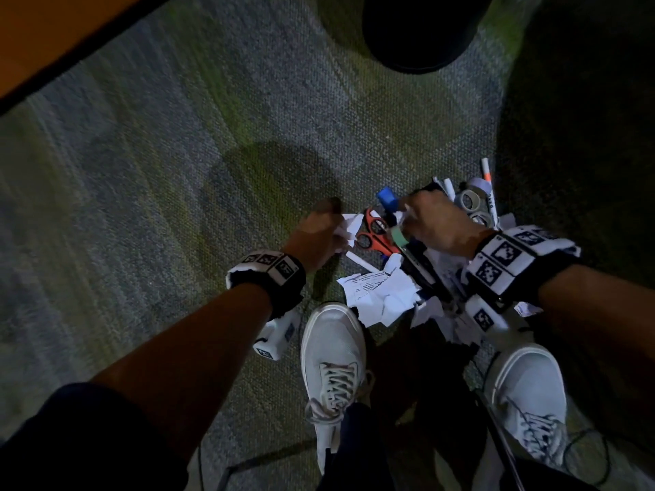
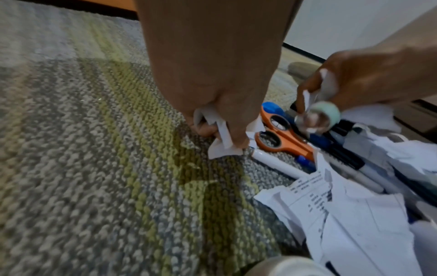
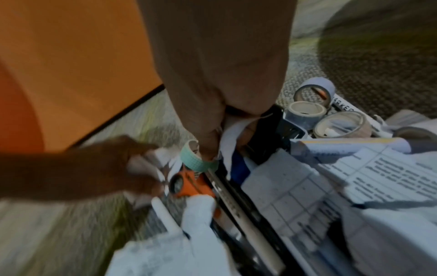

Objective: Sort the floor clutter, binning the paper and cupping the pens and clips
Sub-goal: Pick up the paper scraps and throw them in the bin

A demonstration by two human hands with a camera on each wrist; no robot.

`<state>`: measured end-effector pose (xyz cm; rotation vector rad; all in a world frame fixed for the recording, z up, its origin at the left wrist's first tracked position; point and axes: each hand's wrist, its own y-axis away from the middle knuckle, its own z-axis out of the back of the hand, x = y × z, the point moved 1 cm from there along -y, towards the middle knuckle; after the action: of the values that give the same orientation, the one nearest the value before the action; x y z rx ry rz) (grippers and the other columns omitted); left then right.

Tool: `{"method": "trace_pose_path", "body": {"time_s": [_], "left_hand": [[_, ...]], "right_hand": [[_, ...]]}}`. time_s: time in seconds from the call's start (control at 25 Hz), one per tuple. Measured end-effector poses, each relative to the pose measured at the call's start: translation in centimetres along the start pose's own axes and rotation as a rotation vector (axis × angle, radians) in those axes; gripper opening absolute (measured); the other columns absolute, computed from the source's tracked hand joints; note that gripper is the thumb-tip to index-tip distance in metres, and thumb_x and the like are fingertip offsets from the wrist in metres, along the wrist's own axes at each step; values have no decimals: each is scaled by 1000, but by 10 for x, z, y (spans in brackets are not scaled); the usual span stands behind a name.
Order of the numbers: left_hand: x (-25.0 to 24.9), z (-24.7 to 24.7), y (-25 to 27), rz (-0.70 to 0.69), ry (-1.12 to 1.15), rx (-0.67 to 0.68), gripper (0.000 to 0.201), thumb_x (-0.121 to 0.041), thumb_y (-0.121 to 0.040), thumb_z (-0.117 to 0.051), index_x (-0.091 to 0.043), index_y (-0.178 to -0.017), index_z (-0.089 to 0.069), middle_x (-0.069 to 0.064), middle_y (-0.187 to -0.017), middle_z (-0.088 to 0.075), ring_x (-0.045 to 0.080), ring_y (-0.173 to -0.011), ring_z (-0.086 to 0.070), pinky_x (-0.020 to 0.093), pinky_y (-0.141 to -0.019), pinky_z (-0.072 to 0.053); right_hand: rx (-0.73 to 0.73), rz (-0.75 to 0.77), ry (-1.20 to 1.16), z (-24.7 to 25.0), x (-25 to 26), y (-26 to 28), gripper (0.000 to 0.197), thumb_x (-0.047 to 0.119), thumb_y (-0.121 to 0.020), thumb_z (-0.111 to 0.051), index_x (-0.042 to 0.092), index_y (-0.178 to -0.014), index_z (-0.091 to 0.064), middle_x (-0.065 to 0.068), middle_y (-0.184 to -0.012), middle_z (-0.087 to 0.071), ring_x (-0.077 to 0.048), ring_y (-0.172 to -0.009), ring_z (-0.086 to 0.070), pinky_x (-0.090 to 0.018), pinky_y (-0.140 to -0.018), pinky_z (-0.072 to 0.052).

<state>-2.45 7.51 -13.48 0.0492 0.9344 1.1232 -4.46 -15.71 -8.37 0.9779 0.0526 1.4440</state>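
Note:
A pile of torn white paper [image 1: 379,292], pens and markers [image 2: 350,164] lies on the carpet in front of my shoes. My left hand [image 1: 319,235] grips scraps of white paper [image 2: 220,142] at the pile's left edge, beside orange scissors [image 1: 375,235]. My right hand [image 1: 436,221] holds crumpled paper scraps [image 2: 328,87], and a mint-green tape roll [image 3: 198,162] sits on one of its fingers. A white pen [image 2: 276,164] lies just below the scissors. A black bin [image 1: 421,33] stands at the far top of the head view.
Several tape rolls [image 3: 312,110] and a marker [image 1: 486,171] lie at the pile's far right. My two white shoes [image 1: 335,349] stand close behind the pile. An orange desk edge [image 1: 53,40] borders the carpet top left. Grey-green carpet [image 1: 177,171] stretches left.

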Motion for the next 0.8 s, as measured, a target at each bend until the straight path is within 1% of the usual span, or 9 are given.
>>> {"method": "trace_pose_path", "body": {"time_s": [0.08, 0.12, 0.2, 0.36, 0.44, 0.52, 0.64, 0.72, 0.8], "left_hand": [[5, 5, 2, 77, 205, -60, 32, -7, -78, -73, -6, -110, -68, 15, -121, -67, 26, -109, -65, 28, -94, -50], [8, 10, 4, 98, 287, -98, 38, -10, -81, -72, -5, -118, -67, 12, -122, -68, 20, -112, -64, 22, -94, -47], [11, 19, 7, 124, 437, -165, 47, -17, -81, -74, -9, -126, -63, 3, -117, -69, 11, -109, -64, 25, -93, -50], [-3, 21, 10, 112, 291, -108, 61, -20, -74, -82, -15, -130, -59, -4, -112, -65, 13, -101, -61, 23, -89, -50], [-9, 15, 8, 96, 274, -60, 61, -28, -68, -77, -31, -126, -58, 6, -107, -71, 24, -97, -67, 37, -85, -56], [-12, 10, 5, 121, 179, -38, 58, -33, -65, -71, -36, -120, -53, 15, -101, -70, 33, -94, -66, 43, -82, -55], [-19, 11, -3, 145, 20, -15, 49, -29, -72, -70, -22, -119, -58, 17, -102, -68, 36, -95, -64, 44, -81, -53], [-25, 16, -7, 143, 12, -13, 40, -16, -78, -73, -11, -116, -62, 19, -105, -68, 37, -98, -63, 43, -83, -52], [-28, 17, -14, 175, 0, 1, 36, -13, -81, -71, -5, -115, -65, 22, -112, -67, 37, -106, -62, 43, -91, -51]], "right_hand": [[-100, -7, -101, 9, 0, -4, 18, 6, -79, -68, 15, -72, -54, -7, -70, -55, -26, -68, -54, -25, -60, -32], [-145, -8, -129, 12, 3, -5, 16, 6, -77, -71, 12, -73, -56, -6, -68, -53, -23, -67, -51, -26, -57, -30], [-205, -12, -197, 15, 5, -10, 16, 6, -76, -73, 11, -73, -58, -2, -68, -52, -21, -68, -49, -26, -57, -31], [-168, 13, -191, 8, 9, -19, 15, 4, -74, -71, 18, -77, -65, -4, -78, -64, -25, -77, -62, -23, -66, -41], [-76, 36, -161, -1, 10, -16, 23, 2, -71, -72, 23, -83, -70, -2, -83, -68, -20, -78, -65, -16, -63, -42], [-8, 56, -134, -9, 11, -10, 30, 3, -71, -73, 24, -93, -72, 1, -86, -66, -16, -77, -63, -12, -61, -41], [-3, 45, -107, -11, 11, -7, 28, 7, -74, -73, 21, -98, -72, -2, -86, -64, -19, -78, -62, -16, -64, -44], [-28, 53, -119, -5, 14, -7, 23, 5, -74, -73, 19, -93, -73, 1, -79, -66, -16, -74, -65, -14, -59, -43], [-63, 61, -173, 5, 13, -9, 19, 4, -72, -75, 19, -84, -74, 1, -77, -71, -14, -73, -68, -20, -64, -49]]}}
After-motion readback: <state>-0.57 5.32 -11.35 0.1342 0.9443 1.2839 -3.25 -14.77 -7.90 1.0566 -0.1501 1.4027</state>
